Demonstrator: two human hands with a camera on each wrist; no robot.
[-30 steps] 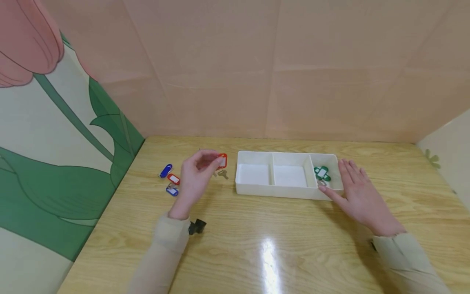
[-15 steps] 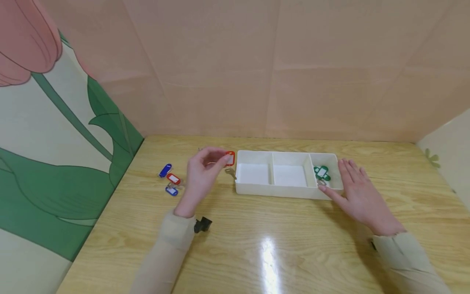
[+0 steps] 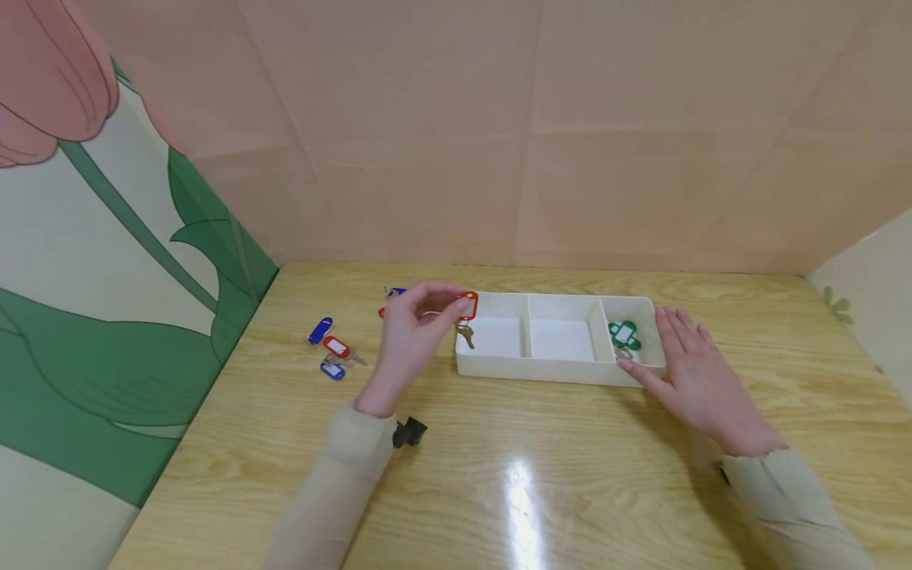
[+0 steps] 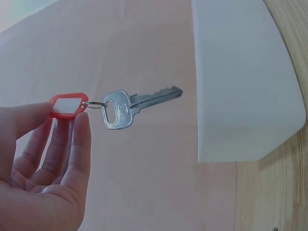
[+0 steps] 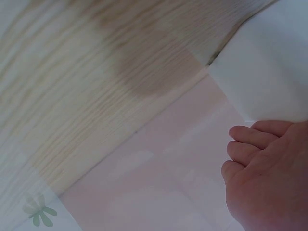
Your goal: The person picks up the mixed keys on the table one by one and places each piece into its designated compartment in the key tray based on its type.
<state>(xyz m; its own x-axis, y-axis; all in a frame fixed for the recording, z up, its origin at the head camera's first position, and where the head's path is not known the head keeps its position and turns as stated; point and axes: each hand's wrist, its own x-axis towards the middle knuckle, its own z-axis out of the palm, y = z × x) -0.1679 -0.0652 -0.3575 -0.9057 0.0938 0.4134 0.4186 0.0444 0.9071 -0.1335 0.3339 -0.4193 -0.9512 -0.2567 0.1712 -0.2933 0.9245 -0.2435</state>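
My left hand [image 3: 420, 336] pinches a red key tag [image 3: 468, 305] with a white label between thumb and fingers. From its ring hangs a silver-looking key [image 4: 139, 103], over the left end of a white three-compartment tray [image 3: 534, 370]. In the left wrist view the key points toward the tray's outer wall [image 4: 245, 86]. My right hand [image 3: 701, 380] rests against the tray's right end with fingers straight and thumb at the front rim. Green key tags [image 3: 625, 336] lie in the right compartment, a bit of metal beside them.
Left of the tray on the wooden table [image 3: 570, 475] lie a blue tag [image 3: 321, 330], a red tag [image 3: 336, 346] with a key, and another blue tag [image 3: 332, 368]. Another blue tag [image 3: 395, 292] shows partly behind my left hand. A pink wall [image 3: 527, 158] stands behind.
My left hand has moved right with the red key tag, from beside the tray to over its left end. The right hand and the tray have stayed put.
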